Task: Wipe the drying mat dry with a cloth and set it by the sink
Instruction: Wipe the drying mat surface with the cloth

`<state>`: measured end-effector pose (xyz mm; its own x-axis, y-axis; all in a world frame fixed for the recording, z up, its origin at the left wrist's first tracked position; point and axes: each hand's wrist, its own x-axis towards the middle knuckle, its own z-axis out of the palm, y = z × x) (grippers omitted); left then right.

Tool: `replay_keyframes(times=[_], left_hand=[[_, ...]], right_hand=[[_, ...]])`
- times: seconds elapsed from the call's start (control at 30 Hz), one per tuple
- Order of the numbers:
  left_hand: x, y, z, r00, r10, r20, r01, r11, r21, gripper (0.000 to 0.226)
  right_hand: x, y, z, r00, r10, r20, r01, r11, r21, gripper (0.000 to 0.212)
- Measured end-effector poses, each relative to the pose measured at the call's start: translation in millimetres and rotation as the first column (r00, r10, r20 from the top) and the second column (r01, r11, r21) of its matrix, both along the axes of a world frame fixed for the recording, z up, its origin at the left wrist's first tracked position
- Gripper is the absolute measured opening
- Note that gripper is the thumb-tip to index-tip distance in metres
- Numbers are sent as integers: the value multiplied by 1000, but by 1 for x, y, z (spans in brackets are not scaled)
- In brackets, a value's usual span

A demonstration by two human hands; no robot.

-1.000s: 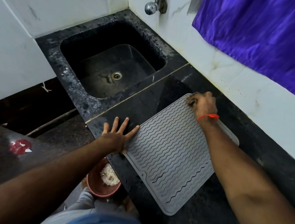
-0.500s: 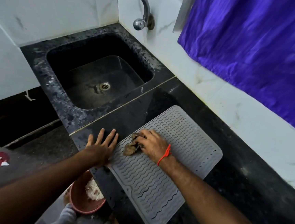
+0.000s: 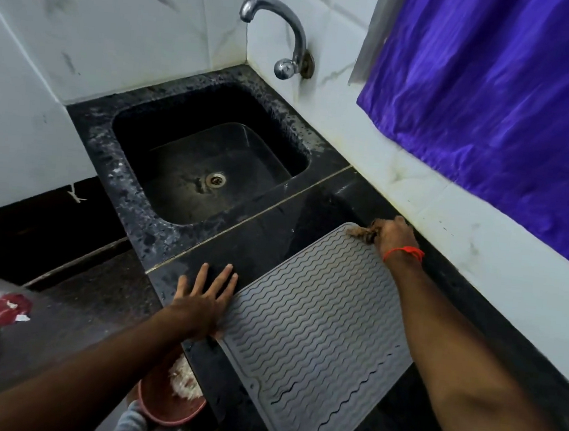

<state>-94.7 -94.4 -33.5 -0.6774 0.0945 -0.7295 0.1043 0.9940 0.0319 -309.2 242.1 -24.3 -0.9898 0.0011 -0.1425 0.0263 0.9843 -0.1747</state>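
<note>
Mat [image 3: 315, 324] flat on desk [image 3: 288, 229], right of sink [image 3: 134, 181], long axis near-to-far. Left hand [image 3: 205, 303] open, fingers straight, pressed at mat's left edge. Right hand [image 3: 393, 237] clenched on cloth [image 3: 362, 234] at far corner; rest of mat nearer, toward body.

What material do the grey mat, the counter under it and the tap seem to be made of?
Grey mat: probably silicone or soft rubber, matte, with moulded wavy ridges and rounded corners.
Counter: looks like polished black stone, perhaps granite; it is speckled and glossy, and a thin pale seam separates it from the sink surround.
Tap: metal, likely chromed, since it shines with bright reflections.
</note>
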Motion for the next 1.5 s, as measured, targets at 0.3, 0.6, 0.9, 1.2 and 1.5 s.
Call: replay_keyframes(times=[0.3,0.6,0.9,1.2,1.5], left_hand=[[8,2,4,997,57,-53,-52,994,92,104],[42,17,-18,993,20,-118,-5,992,128,111],[45,22,-13,993,49,-108,-38,993,108,127],[38,22,-8,997,68,-29,-64,990,129,142],[46,28,-17,994,82,-78,-72,989,132,150]], right_hand=[[214,-96,14,889,449,-95,-458,866,-198,45],[290,-141,-22,849,527,-40,-526,834,-170,43],[294,-138,-38,835,525,-166,-548,822,-153,29],[258,-119,-15,916,397,-54,-395,872,-290,40],[275,-142,-23,841,539,-45,-534,816,-222,39]])
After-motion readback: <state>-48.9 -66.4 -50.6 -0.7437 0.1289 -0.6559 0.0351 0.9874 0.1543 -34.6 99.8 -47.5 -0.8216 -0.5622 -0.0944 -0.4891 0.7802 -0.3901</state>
